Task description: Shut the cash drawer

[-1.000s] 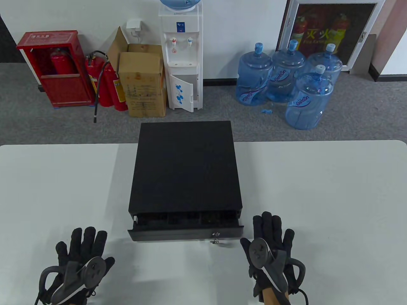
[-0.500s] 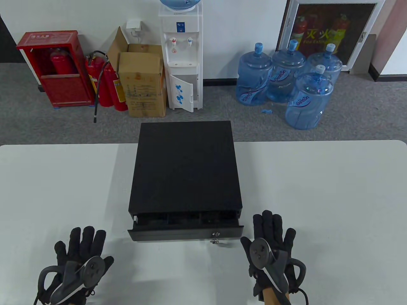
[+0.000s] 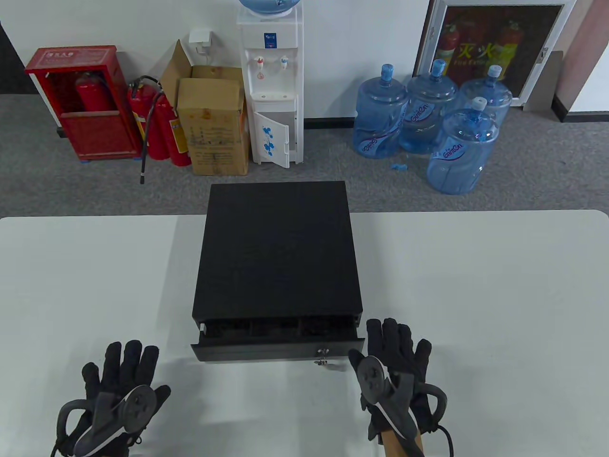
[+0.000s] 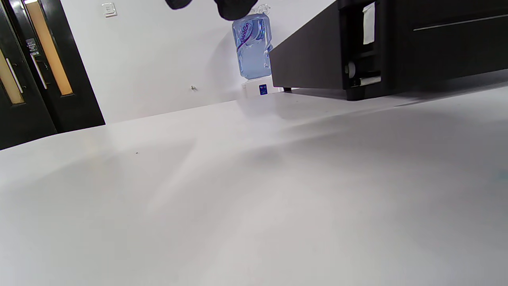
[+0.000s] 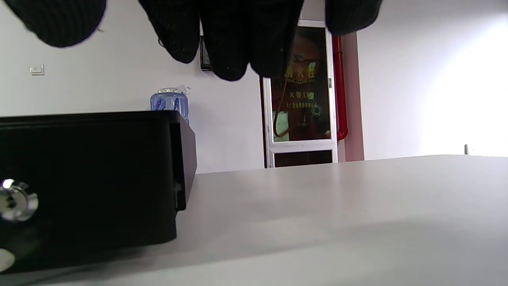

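— Cash drawer: where is it placed?
— At the middle of the tabletop, its tray pulled partly out toward the near edge, a key left in the front lock.
— How is it expected to handle?
— Rigid and probably heavy; a flat push on the front panel is advised. Dark compartments are seen inside; contents cannot be told.
— And the hands?
— Left hand and right hand are spread flat, nothing gripped, the right just beside the front corner.

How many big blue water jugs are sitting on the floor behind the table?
4, clustered right of the dispenser: far left, middle back, right back, and front. Another sits atop the dispenser; more may be hidden.
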A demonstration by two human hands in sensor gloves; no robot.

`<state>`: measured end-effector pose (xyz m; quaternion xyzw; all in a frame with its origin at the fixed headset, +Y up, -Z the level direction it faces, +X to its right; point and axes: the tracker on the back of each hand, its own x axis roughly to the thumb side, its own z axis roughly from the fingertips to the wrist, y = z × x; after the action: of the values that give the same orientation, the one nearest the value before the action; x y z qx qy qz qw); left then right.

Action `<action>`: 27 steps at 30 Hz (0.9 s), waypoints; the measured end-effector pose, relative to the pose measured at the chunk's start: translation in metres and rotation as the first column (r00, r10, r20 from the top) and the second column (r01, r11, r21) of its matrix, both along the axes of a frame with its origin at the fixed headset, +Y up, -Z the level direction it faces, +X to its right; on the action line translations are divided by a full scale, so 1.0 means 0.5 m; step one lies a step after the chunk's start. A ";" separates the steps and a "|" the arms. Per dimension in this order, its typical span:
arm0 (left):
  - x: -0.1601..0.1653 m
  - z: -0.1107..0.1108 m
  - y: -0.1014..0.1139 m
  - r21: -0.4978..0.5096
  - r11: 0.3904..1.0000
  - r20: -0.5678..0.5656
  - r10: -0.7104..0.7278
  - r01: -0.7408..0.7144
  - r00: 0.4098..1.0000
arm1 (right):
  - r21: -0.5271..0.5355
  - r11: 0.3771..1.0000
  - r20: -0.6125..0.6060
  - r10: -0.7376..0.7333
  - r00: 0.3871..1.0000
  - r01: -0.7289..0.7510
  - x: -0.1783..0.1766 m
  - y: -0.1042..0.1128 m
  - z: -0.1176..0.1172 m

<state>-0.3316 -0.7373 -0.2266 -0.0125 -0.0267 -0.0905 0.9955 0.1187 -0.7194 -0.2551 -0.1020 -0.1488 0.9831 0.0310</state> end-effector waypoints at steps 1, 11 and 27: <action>0.000 0.000 0.000 -0.002 1.000 0.000 0.002 -0.002 1.000 | 0.007 1.000 -0.004 0.013 1.000 -0.013 -0.005 0.004 0.002; 0.004 0.000 -0.006 -0.025 1.000 0.009 0.014 -0.014 1.000 | 0.073 0.993 -0.035 0.096 0.995 -0.094 -0.045 0.034 0.014; 0.003 -0.001 -0.007 -0.030 0.999 0.006 0.021 -0.020 1.000 | -0.058 0.987 -0.098 0.144 0.985 -0.150 -0.113 0.001 -0.034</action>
<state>-0.3300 -0.7408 -0.2271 -0.0270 -0.0312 -0.0799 0.9960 0.0621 -0.7191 -0.2720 -0.0453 -0.1222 0.9907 -0.0381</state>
